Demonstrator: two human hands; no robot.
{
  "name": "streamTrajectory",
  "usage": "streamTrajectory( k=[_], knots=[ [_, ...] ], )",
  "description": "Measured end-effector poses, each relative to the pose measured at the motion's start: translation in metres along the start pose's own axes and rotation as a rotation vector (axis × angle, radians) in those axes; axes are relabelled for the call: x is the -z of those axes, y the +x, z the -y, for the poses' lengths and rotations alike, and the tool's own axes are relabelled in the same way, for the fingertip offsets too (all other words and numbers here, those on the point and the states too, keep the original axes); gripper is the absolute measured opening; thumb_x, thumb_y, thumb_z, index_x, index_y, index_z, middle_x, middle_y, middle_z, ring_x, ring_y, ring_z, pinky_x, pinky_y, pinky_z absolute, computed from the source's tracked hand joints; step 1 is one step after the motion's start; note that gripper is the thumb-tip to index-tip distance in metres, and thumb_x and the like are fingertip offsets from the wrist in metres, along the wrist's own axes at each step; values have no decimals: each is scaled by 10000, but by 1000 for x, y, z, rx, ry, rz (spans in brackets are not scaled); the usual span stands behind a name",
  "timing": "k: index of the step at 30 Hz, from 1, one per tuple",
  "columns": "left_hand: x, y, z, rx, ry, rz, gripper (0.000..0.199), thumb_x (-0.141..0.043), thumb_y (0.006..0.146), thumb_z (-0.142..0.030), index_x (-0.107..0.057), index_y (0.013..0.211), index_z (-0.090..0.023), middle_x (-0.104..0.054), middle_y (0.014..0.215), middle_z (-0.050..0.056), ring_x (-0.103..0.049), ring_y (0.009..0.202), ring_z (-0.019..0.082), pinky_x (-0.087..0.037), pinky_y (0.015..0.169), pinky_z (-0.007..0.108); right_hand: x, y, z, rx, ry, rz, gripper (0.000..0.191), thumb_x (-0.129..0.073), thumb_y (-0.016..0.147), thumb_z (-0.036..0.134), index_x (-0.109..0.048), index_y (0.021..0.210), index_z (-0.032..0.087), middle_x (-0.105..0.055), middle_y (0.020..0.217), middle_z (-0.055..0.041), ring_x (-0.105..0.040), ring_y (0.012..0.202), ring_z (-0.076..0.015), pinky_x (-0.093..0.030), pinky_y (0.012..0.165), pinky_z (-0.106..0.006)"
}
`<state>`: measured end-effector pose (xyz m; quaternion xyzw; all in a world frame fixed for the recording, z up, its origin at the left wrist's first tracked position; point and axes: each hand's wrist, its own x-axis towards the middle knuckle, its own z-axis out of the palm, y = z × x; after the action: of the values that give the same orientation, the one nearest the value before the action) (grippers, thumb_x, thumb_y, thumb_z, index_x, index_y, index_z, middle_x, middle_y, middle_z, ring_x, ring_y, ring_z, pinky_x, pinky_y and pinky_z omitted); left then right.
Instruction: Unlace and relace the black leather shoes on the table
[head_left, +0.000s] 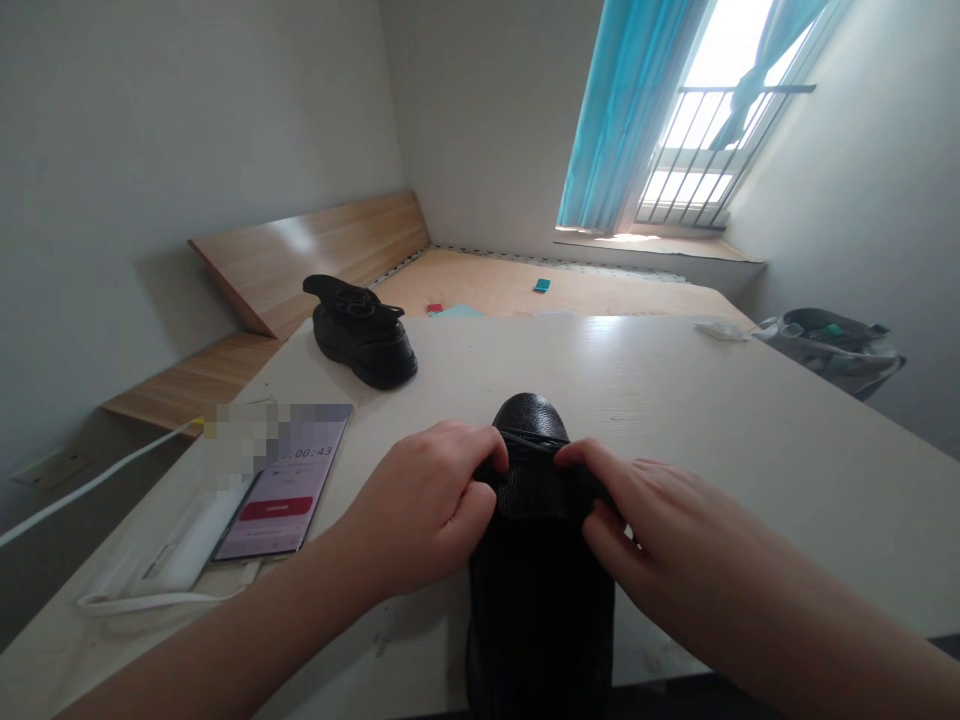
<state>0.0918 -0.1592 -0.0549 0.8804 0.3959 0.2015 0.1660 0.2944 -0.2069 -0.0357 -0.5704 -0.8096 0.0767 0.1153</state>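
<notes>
A black leather shoe lies at the near edge of the white table, its rounded toe pointing away from me. Thin dark laces run across it just behind the toe. On the shoe's left side, my left hand has its thumb and bent fingers closed on the upper beside the laces. Opposite it, my right hand pinches the upper on the right side, index finger at the laces' end. Whether either hand also holds a lace end is hidden by the fingers.
A second black shoe stands at the table's far left. Nearer on the left lie a phone with a lit screen, a white power strip and a white cable. A bag-lined bin stands beyond the right edge.
</notes>
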Motion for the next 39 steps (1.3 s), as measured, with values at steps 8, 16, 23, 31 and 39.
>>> streamTrajectory(
  k=[8, 16, 23, 31, 39],
  knots=[
    [1, 1, -2, 28, -51, -4, 150, -382, 740, -141, -521, 754, -195, -571, 748, 10, -499, 738, 187, -357, 662, 319, 4, -1, 1, -9, -73, 57, 240, -367, 789, 95, -549, 924, 176, -655, 707, -43, -644, 677, -232, -400, 630, -337],
    [-3, 0, 0, 54, -92, -26, 65, -441, 755, -151, -477, 771, -203, -509, 716, -18, -459, 676, 157, -306, 600, 289, 3, 2, -5, -76, -81, 88, 123, -376, 876, 175, -488, 904, 217, -623, 718, -19, -605, 694, -224, -368, 599, -316],
    [-4, -1, 1, 13, -96, -36, 102, -416, 820, -171, -513, 827, -202, -550, 763, 2, -502, 733, 174, -336, 637, 294, 2, 4, -3, -14, -49, 54, 133, -352, 879, 176, -467, 937, 210, -631, 709, -29, -620, 691, -231, -408, 622, -332],
    [-3, -1, 0, 10, -69, -30, 80, -419, 814, -178, -493, 799, -203, -531, 741, -3, -484, 710, 171, -319, 618, 292, 7, 0, -10, 107, 273, 124, 188, -343, 929, 254, -504, 1017, 213, -633, 1109, -95, -608, 1019, -235, -460, 916, -406],
    [-3, 0, -1, 4, -65, -29, 79, -408, 807, -169, -475, 779, -200, -514, 717, -6, -472, 694, 166, -299, 602, 290, 6, 8, -25, -32, 482, 206, 177, -326, 951, 205, -473, 1042, 244, -627, 831, -3, -577, 720, -134, -479, 656, -250]
  ],
)
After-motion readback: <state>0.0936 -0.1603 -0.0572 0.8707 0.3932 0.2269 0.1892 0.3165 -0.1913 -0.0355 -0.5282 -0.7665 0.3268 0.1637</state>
